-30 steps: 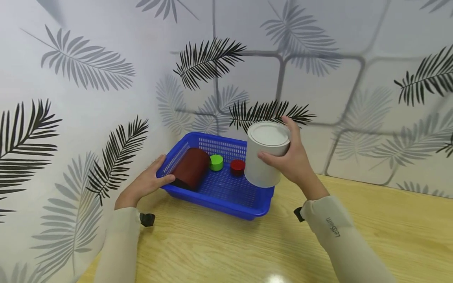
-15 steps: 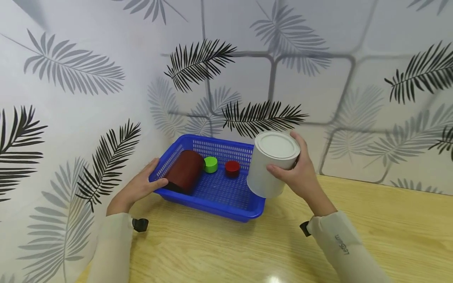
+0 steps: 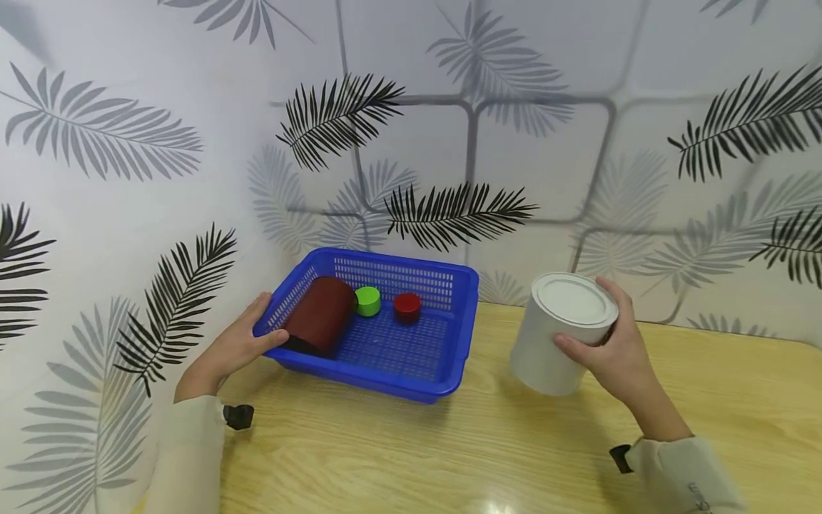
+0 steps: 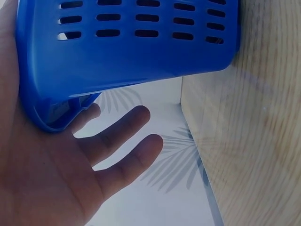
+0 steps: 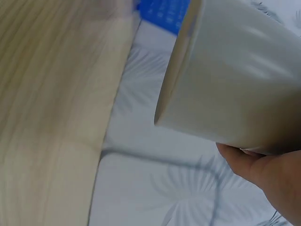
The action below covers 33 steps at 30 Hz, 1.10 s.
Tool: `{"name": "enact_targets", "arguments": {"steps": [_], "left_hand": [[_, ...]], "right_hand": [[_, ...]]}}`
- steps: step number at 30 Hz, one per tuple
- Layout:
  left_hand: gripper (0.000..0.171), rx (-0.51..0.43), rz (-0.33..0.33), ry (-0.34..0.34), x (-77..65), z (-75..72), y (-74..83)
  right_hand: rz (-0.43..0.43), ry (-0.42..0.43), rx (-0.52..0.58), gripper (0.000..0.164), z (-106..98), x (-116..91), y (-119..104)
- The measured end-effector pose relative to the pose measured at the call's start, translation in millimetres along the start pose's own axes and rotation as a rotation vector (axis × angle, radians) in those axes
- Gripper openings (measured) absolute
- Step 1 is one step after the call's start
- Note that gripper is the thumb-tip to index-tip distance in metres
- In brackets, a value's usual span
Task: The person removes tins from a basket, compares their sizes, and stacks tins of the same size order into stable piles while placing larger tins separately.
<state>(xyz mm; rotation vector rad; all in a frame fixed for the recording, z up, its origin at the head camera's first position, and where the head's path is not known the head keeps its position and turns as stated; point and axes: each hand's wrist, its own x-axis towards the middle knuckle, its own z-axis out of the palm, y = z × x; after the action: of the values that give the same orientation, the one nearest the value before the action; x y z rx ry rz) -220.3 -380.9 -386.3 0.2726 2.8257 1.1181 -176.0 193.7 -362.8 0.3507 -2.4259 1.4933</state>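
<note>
My right hand [image 3: 613,353] grips a white cylindrical canister [image 3: 555,350] with a round lid, fingers behind and thumb across the front. The canister hangs a little tilted to the right of the blue basket [image 3: 379,389]; in the right wrist view a gap shows between its bottom rim and the table. At the basket's left corner, my left hand [image 3: 227,350] rests against the rim, thumb along the front edge. The left wrist view shows straight, spread fingers [image 4: 124,162] below the rim. Inside the basket lie a dark red cylinder [image 3: 321,314], a green round piece [image 3: 368,302] and a red round piece [image 3: 407,307].
A light wooden table [image 3: 359,457] bears the basket. Behind and to the left stand pale walls [image 3: 411,135] with a leaf pattern, close to the basket's back and left side.
My right hand has carried the canister from above the basket's right end down and to the right, clear of the basket. The left hand stays at the basket corner, while the head view has shifted.
</note>
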Motion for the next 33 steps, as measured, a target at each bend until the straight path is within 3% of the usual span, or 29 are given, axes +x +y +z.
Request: {"name": "enact_targets", "arguments": {"steps": [10,16,25,33], "left_hand": [[0.113,0.027,-0.017,-0.025,-2.8,1.8,7.1],[0.116,0.059,0.017,-0.021,-5.3,3.7,10.9],[0.108,0.103,0.036,-0.016,-11.0,1.1,11.5],[0.107,0.11,0.048,-0.009,-6.6,2.2,8.7]], "right_hand": [[0.156,-0.006,-0.096,0.109,-51.0,3.9,55.4],[0.22,0.023,-0.11,0.11,-70.7,2.7,76.5],[0.218,-0.015,-0.149,0.111,-83.2,-0.6,84.4],[0.217,-0.058,-0.151,0.113,-87.7,0.1,81.0]]}}
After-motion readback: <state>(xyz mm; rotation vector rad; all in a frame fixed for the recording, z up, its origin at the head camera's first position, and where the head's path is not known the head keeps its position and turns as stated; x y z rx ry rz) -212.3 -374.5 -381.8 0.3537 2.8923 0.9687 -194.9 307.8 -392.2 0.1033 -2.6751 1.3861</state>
